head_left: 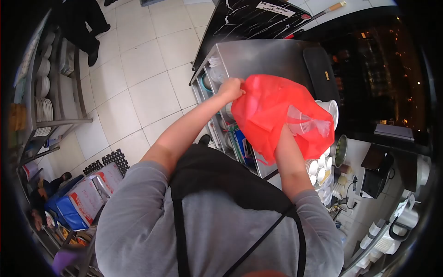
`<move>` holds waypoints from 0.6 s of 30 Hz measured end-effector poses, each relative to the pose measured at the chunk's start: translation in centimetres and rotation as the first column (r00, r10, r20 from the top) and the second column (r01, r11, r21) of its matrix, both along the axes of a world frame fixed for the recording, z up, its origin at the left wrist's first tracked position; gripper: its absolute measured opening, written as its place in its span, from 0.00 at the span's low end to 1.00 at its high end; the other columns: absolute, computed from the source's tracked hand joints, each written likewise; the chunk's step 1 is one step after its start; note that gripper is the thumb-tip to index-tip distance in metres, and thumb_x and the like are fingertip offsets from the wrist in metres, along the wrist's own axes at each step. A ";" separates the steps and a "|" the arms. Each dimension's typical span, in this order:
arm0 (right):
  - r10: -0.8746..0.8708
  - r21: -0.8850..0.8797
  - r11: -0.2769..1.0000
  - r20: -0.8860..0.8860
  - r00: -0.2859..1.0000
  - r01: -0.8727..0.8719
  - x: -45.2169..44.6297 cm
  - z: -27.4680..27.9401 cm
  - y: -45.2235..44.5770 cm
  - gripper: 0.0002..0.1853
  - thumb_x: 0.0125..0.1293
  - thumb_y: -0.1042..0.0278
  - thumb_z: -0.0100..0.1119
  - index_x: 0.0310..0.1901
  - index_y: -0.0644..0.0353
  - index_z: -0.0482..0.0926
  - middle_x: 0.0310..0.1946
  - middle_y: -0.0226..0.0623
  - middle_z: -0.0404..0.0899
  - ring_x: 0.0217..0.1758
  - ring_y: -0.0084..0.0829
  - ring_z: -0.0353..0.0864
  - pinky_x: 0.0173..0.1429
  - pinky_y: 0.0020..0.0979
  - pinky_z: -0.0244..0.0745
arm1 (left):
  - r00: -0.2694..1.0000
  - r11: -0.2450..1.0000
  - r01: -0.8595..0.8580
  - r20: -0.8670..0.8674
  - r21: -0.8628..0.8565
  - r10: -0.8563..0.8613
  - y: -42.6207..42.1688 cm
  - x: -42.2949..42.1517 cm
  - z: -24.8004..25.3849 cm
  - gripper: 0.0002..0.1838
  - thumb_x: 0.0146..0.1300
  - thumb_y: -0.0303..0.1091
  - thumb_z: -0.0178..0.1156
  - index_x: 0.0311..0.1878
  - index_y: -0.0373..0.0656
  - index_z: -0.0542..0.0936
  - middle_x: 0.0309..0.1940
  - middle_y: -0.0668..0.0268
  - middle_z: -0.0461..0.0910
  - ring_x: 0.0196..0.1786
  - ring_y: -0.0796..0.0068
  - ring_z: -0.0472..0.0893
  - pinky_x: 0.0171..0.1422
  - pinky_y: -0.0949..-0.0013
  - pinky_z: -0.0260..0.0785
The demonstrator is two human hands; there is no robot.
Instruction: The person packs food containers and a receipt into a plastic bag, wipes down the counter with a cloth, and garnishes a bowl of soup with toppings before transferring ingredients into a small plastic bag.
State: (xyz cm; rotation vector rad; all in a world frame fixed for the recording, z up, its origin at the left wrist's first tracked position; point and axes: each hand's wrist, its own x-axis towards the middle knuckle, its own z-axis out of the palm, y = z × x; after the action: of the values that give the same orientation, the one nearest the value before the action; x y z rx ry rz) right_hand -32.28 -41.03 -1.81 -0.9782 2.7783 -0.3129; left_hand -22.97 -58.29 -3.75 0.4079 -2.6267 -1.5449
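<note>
A red bag, apparently of thin fabric, hangs over the edge of the steel counter in front of me. My left hand is closed on its upper left edge. My right forearm reaches into the bag's opening, and the red material hides the fingers of my right hand. Clear plastic, crumpled and knotted-looking, shows in the opening beside my right wrist.
The steel counter has open shelves below, and a black case lies on it. White tubs and stacked cups stand to the right. Plate stacks fill a left rack. A person's legs show on the tiled floor.
</note>
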 end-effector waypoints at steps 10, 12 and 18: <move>-0.039 -0.063 0.997 0.017 0.999 0.040 -2.3 0.0 -0.9 0.23 0.62 0.59 0.42 0.58 0.57 0.63 0.59 0.44 0.60 0.66 0.45 0.51 0.66 0.51 0.46 | 0.992 0.988 0.030 0.124 -0.153 -0.011 0.7 0.1 -3.5 0.07 0.47 0.27 0.55 0.31 0.39 0.80 0.33 0.49 0.78 0.39 0.50 0.77 0.47 0.57 0.70; -0.047 -0.085 0.995 0.017 0.999 0.048 -2.3 0.0 -0.7 0.23 0.62 0.59 0.42 0.58 0.58 0.63 0.59 0.44 0.60 0.66 0.44 0.51 0.66 0.51 0.46 | 0.997 0.995 -0.016 0.077 -0.100 0.024 0.3 0.2 -3.6 0.07 0.46 0.28 0.58 0.31 0.38 0.79 0.32 0.49 0.78 0.38 0.52 0.78 0.43 0.60 0.70; -0.033 -0.213 0.976 0.041 0.999 0.041 1.7 0.7 3.1 0.23 0.62 0.58 0.43 0.58 0.59 0.63 0.59 0.44 0.60 0.67 0.44 0.51 0.67 0.49 0.47 | 0.860 0.981 -0.166 -0.473 0.098 0.193 -1.2 1.2 12.2 0.07 0.55 0.25 0.54 0.38 0.38 0.78 0.35 0.59 0.77 0.37 0.68 0.77 0.42 0.69 0.68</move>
State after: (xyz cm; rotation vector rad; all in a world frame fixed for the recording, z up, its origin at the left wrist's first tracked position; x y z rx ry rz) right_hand -30.54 -37.97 -1.08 -0.9541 2.7745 -0.6401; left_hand -21.76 -59.48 8.41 0.2237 -2.1072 -1.4338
